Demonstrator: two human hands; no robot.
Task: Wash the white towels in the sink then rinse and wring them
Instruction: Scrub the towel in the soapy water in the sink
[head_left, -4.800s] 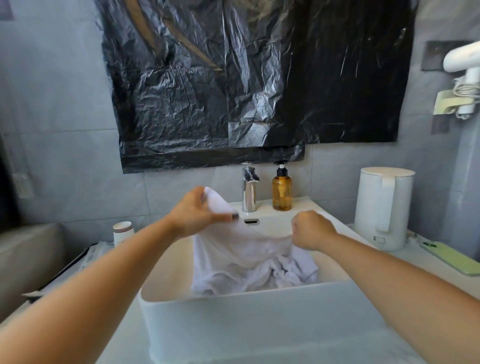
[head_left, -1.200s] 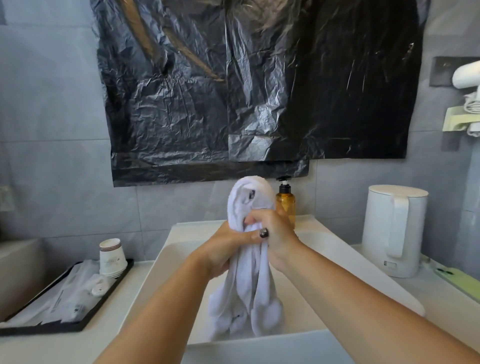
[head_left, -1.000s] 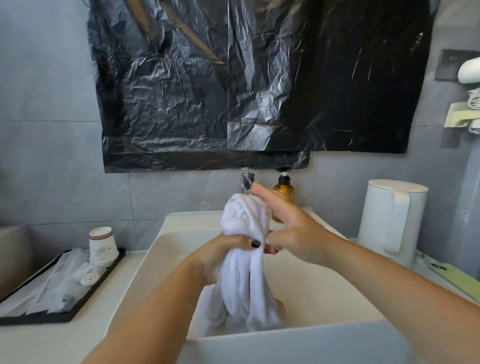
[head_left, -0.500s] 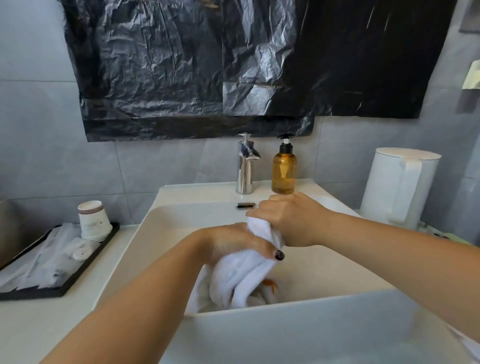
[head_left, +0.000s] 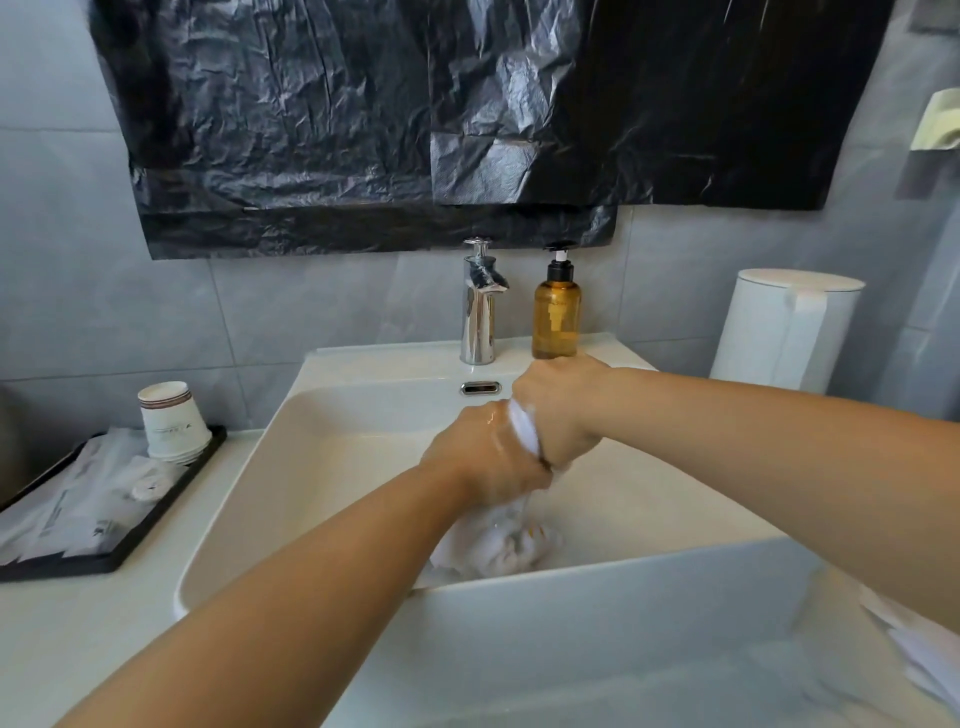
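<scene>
Over the white sink (head_left: 332, 467), both my hands grip one white towel (head_left: 498, 545) bunched into a thick rope. My left hand (head_left: 485, 457) wraps the lower part and my right hand (head_left: 558, 413) wraps the upper end, the two fists pressed together. A small band of towel shows between them. The loose wet tail hangs below my left hand and piles in the basin near the front wall. Both hands look wet.
A chrome tap (head_left: 480, 304) and an amber soap pump bottle (head_left: 556, 306) stand on the sink's back ledge. A white kettle (head_left: 784, 327) sits at the right. On the left counter lies a black tray (head_left: 104, 519) with paper cups (head_left: 169, 423) and packets.
The towel was spread in the sink, then lifted and gathered into a vertical rope. Since then both hands have lowered it into the basin and closed tightly together on it.
</scene>
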